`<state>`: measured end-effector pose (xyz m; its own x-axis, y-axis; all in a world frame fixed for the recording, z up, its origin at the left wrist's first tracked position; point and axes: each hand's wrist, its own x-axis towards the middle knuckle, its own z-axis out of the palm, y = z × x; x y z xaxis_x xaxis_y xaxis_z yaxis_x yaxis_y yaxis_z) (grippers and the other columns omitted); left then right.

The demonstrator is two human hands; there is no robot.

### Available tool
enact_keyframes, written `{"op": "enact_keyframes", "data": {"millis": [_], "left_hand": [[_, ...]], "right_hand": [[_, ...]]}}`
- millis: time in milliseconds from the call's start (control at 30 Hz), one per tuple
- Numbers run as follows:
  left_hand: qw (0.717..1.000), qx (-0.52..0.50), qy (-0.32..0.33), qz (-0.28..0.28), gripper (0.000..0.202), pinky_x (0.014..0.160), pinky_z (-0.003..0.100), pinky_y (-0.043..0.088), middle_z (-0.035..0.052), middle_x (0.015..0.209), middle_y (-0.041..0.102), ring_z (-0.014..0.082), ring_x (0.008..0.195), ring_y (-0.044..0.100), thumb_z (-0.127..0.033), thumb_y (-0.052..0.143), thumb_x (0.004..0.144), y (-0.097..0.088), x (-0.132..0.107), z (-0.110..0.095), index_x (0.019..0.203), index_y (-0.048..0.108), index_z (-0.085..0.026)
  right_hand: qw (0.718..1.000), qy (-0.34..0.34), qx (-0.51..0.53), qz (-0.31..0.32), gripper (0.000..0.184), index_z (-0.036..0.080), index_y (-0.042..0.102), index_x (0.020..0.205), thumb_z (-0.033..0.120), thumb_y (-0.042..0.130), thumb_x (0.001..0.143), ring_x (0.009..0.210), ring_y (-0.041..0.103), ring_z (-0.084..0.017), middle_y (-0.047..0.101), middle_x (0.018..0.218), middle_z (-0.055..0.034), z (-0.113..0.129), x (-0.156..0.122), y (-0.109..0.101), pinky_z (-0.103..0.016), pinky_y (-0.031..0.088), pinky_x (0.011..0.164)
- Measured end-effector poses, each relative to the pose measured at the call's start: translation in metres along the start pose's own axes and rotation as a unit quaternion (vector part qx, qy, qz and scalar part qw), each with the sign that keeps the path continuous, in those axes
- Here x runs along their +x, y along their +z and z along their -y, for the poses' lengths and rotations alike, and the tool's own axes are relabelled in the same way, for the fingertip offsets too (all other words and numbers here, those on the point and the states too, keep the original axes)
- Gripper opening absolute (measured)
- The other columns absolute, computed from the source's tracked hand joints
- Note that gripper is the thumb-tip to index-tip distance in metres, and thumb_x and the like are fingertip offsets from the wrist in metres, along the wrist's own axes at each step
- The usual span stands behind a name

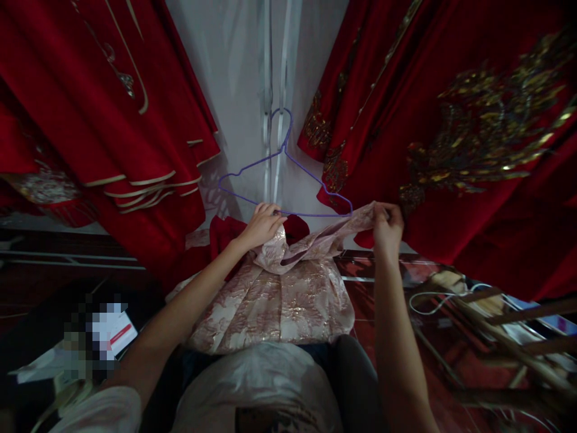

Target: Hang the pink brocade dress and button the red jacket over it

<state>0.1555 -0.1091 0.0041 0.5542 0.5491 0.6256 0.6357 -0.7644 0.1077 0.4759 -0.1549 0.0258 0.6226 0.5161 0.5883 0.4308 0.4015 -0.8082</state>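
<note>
A purple clothes hanger stands upright in front of me, its hook at the top near pale vertical rails. My left hand is closed around its lower bar; pink-and-gold brocade bunches just below those fingers, and whether they grip it too is hidden. The pleated brocade skirt lies across my lap. Its waistband runs up to the right, pulled out by my right hand, which pinches the end beside the hanger's right corner. Behind my left hand is dark red cloth.
Red garments with pale trim hang at the left, and red garments with gold sequin embroidery at the right. Wooden bars and a white cable are at the lower right. A white card shows at the lower left.
</note>
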Motion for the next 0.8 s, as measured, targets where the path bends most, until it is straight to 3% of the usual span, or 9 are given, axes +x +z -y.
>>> {"op": "enact_keyframes", "data": {"millis": [133,233,367,500,600,733,800], "left_hand": [[1.000,0.004,0.016,0.006,0.041,0.098,0.044,0.034,0.0095,0.107,0.059,0.0222,0.104,0.049,-0.039,0.037,0.095,0.000,0.000,-0.005,0.085,0.069,-0.017],[1.000,-0.015,0.011,0.002,0.040,0.098,0.044,0.033,0.0092,0.107,0.058,0.0222,0.104,0.050,-0.040,0.038,0.095,0.003,0.001,-0.013,0.083,0.069,-0.018],[0.997,-0.076,-0.013,-0.005,0.038,0.096,0.044,0.033,0.0081,0.105,0.059,0.0213,0.103,0.051,-0.041,0.039,0.094,0.008,0.005,-0.026,0.082,0.069,-0.020],[0.995,-0.094,-0.033,-0.001,0.038,0.097,0.045,0.032,0.0088,0.106,0.059,0.0222,0.104,0.050,-0.041,0.040,0.094,0.007,0.009,-0.030,0.085,0.070,-0.020],[0.995,-0.100,-0.015,0.001,0.036,0.100,0.044,0.033,0.0087,0.110,0.058,0.0220,0.107,0.049,-0.040,0.039,0.094,-0.005,0.012,-0.021,0.087,0.069,-0.020],[0.992,-0.114,0.048,0.019,0.033,0.100,0.039,0.036,0.0073,0.125,0.054,0.0211,0.113,0.048,-0.044,0.052,0.088,-0.036,0.005,0.008,0.072,0.067,-0.019],[0.995,-0.098,0.021,-0.008,0.029,0.098,0.039,0.039,0.0061,0.126,0.054,0.0201,0.108,0.050,-0.045,0.061,0.082,-0.054,-0.006,0.029,0.069,0.067,-0.019]], "right_hand": [[0.998,-0.024,0.014,0.052,0.022,0.020,0.061,0.081,0.042,0.060,0.079,0.069,0.054,-0.015,0.061,0.075,-0.0001,0.023,-0.007,0.004,-0.027,0.042,0.068],[0.992,-0.091,-0.048,0.080,0.023,0.021,0.063,0.083,0.044,0.058,0.082,0.073,0.056,-0.017,0.063,0.078,-0.0012,0.046,-0.009,0.011,-0.028,0.043,0.071],[0.970,-0.180,-0.114,0.119,0.023,0.022,0.064,0.083,0.042,0.054,0.086,0.078,0.057,-0.019,0.065,0.082,-0.0030,0.066,-0.001,0.037,-0.030,0.042,0.075],[0.957,-0.200,-0.136,0.158,0.022,0.022,0.060,0.086,0.041,0.049,0.089,0.076,0.057,-0.021,0.064,0.080,-0.0044,0.069,0.002,0.069,-0.032,0.040,0.075],[0.951,-0.203,-0.163,0.166,0.023,0.022,0.056,0.087,0.042,0.045,0.092,0.075,0.057,-0.020,0.063,0.080,-0.0040,0.067,0.000,0.078,-0.033,0.039,0.076],[0.948,-0.208,-0.156,0.185,0.026,0.023,0.054,0.085,0.046,0.045,0.092,0.072,0.056,-0.018,0.062,0.078,-0.0017,0.064,0.003,0.074,-0.030,0.038,0.072],[0.949,-0.208,-0.146,0.186,0.027,0.023,0.054,0.083,0.047,0.046,0.091,0.070,0.056,-0.017,0.062,0.076,-0.0011,0.063,0.005,0.072,-0.028,0.038,0.070]]}}
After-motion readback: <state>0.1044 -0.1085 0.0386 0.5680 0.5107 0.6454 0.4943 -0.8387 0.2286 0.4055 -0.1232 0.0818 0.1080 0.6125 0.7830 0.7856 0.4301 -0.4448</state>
